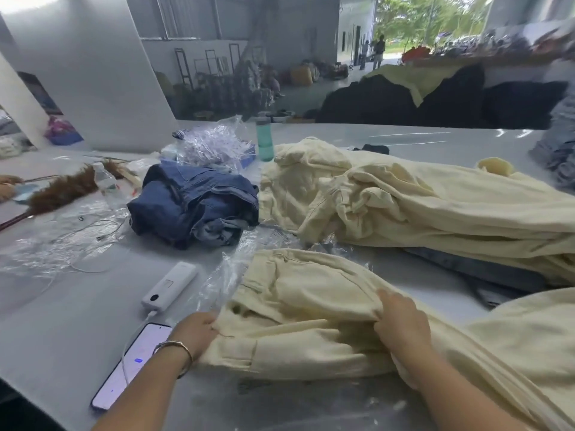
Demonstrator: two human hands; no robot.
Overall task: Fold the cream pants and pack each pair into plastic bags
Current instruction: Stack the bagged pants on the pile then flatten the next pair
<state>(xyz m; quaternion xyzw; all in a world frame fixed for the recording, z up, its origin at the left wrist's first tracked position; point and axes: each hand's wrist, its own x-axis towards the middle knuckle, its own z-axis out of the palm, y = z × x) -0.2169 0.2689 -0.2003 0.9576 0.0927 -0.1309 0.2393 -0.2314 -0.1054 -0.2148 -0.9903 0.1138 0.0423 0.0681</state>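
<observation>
I see the cream pants (298,306) lying lengthwise rightward; left hand (196,329) pinches the waistband end, right hand (401,321) grips a mid-length fold.

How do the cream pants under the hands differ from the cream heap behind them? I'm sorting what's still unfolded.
The flat cream cotton pants lie smoothed near the table edge, gripped by the left hand and right hand; the rumpled cream pants heap is bunched, stacked, bulkier and untouched. Both share one fabric colour.
</observation>
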